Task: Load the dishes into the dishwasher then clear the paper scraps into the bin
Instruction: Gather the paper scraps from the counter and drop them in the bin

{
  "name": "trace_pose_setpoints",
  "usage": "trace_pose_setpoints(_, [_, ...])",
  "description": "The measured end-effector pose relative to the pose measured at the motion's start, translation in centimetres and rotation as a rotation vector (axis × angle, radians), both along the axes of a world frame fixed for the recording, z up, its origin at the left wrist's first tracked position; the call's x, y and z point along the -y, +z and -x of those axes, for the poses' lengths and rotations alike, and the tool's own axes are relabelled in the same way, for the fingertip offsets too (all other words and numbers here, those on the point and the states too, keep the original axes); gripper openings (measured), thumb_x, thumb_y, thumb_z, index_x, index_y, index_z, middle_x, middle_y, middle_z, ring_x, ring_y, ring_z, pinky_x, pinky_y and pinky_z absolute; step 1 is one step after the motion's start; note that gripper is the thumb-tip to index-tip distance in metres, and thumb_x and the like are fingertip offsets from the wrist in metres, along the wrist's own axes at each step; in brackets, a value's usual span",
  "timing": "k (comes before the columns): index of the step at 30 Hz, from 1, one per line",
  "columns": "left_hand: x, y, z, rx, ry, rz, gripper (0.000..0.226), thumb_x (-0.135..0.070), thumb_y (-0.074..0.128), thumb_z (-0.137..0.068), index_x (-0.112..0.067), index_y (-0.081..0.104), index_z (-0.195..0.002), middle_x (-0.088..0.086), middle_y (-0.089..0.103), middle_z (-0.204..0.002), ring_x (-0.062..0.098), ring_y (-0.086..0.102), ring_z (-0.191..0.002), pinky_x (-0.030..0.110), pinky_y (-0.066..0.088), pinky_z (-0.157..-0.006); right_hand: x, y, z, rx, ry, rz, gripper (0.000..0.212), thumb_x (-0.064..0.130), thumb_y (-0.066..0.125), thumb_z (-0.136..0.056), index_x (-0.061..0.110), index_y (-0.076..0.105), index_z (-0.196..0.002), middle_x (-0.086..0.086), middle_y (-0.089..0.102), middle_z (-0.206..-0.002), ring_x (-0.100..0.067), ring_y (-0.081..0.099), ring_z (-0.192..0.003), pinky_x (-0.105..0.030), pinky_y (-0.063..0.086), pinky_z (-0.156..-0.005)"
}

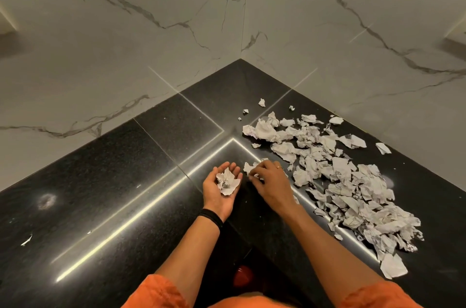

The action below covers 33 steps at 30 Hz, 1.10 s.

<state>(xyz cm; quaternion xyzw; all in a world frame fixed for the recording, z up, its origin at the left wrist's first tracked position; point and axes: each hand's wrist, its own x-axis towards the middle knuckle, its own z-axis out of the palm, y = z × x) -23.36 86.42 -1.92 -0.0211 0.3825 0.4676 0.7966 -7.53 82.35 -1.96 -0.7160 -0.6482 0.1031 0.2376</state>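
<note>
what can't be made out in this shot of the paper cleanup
Bin and dishwasher: outside the head view's edges.
Print on the paper scraps: too small to read.
Right hand grip on the scrap beneath it: covered by its own fingers.
Red object below the counter: cut off by the counter's edge.

— Where do the paper scraps sit?
— The heap (335,181) spreads over the tabletop (126,181) to the right of the right grip (269,181), from beyond it to nearer than it.
— And at the grips?
— The left grip (214,198) is just left of the right one, with a wad (227,180) in its palm. A loose scrap (248,167) is pinched under the right grip's fingertips.
— Anything further out?
— Stray bits (261,102) lie beyond the heap, toward the wall corner (240,55). One sliver (26,240) lies far left of the left grip.
</note>
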Motion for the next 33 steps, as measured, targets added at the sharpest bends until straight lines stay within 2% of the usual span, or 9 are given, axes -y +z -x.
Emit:
trace_pose_setpoints(3, [-0.3,0.0,-0.3,-0.002,-0.013,-0.005,0.035,-0.028,0.048,-0.103,-0.002,0.065,-0.119,0.018,0.07,-0.113,0.031,0.066,-0.11,0.043,0.05,-0.103,0.1,1.4,0.4,-0.294,-0.057,-0.084,0.007,0.032,0.074,-0.089,0.027,0.074,-0.095,0.014,0.059,-0.094,-0.006,0.052,-0.095,-0.012,0.04,-0.076])
trace_pose_setpoints(7, [-0.4,0.3,-1.5,0.0,-0.055,-0.025,0.032,-0.031,0.048,-0.102,-0.007,0.067,-0.11,0.017,0.07,-0.113,0.03,0.069,-0.1,0.044,0.052,-0.096,-0.7,4.1,1.9,-0.451,0.066,-0.086,0.013,0.035,0.079,-0.085,0.03,0.075,-0.096,0.018,0.069,-0.089,0.0,0.06,-0.089,-0.014,0.043,-0.077])
trace_pose_setpoints(10, [-0.6,0.4,-1.9,0.046,-0.04,-0.015,0.032,-0.03,0.047,-0.102,-0.006,0.067,-0.111,0.018,0.07,-0.113,0.032,0.069,-0.104,0.043,0.053,-0.096,-1.8,3.8,1.5,-0.484,-0.016,-0.089,0.015,0.033,0.078,-0.086,0.027,0.076,-0.099,0.015,0.071,-0.091,-0.003,0.064,-0.087,-0.019,0.049,-0.08])
trace_pose_setpoints(13, [-0.9,0.4,-1.4,0.08,-0.006,0.005,0.033,-0.027,0.048,-0.103,-0.003,0.065,-0.117,0.018,0.07,-0.114,0.031,0.067,-0.107,0.043,0.054,-0.093,-2.2,2.0,-0.4,-0.244,-0.043,0.01,0.023,0.024,0.075,-0.086,0.02,0.075,-0.108,0.004,0.071,-0.101,-0.011,0.063,-0.092,-0.032,0.052,-0.085])
trace_pose_setpoints(16, [-1.0,0.1,-0.9,0.058,-0.004,0.018,0.036,-0.028,0.047,-0.103,-0.003,0.064,-0.121,0.018,0.07,-0.117,0.031,0.068,-0.108,0.043,0.054,-0.091,-1.7,0.1,-1.1,0.026,0.093,0.186,0.034,0.025,0.072,-0.088,0.019,0.07,-0.121,-0.002,0.066,-0.116,-0.023,0.057,-0.11,-0.034,0.044,-0.095])
trace_pose_setpoints(20, [-1.0,-0.2,-0.8,0.024,-0.006,0.018,0.038,-0.029,0.047,-0.103,-0.001,0.063,-0.125,0.019,0.069,-0.118,0.032,0.066,-0.112,0.044,0.052,-0.097,-1.0,-0.2,-1.0,0.087,0.101,0.075,0.019,0.019,0.062,-0.095,0.015,0.075,-0.107,-0.004,0.07,-0.099,-0.026,0.061,-0.095,-0.036,0.046,-0.084])
trace_pose_setpoints(26, [-1.0,-0.5,-1.3,-0.019,-0.024,0.01,0.035,-0.028,0.05,-0.101,-0.003,0.065,-0.121,0.018,0.067,-0.121,0.031,0.066,-0.111,0.044,0.047,-0.107,-0.3,2.4,-1.3,-0.276,-0.153,-0.162,0.013,0.021,0.068,-0.093,0.019,0.074,-0.104,0.009,0.071,-0.094,-0.003,0.061,-0.087,-0.02,0.045,-0.076])
trace_pose_setpoints(30, [-0.7,0.2,-2.5,-0.003,-0.083,-0.028,0.031,-0.031,0.052,-0.1,-0.006,0.068,-0.11,0.016,0.069,-0.116,0.027,0.07,-0.097,0.041,0.051,-0.099,-0.2,4.7,0.1,-0.425,-0.022,-0.143,0.015,0.03,0.075,-0.089,0.024,0.075,-0.102,0.015,0.071,-0.095,-0.001,0.063,-0.09,-0.01,0.042,-0.074])
trace_pose_setpoints(33, [-0.5,0.9,-3.2,0.072,-0.07,-0.027,0.034,-0.033,0.048,-0.101,-0.006,0.068,-0.109,0.014,0.071,-0.105,0.028,0.069,-0.095,0.043,0.051,-0.096,-0.2,5.1,1.0,-0.481,0.016,-0.127,0.013,0.032,0.074,-0.091,0.022,0.077,-0.1,0.014,0.072,-0.09,-0.001,0.064,-0.087,-0.011,0.044,-0.07])
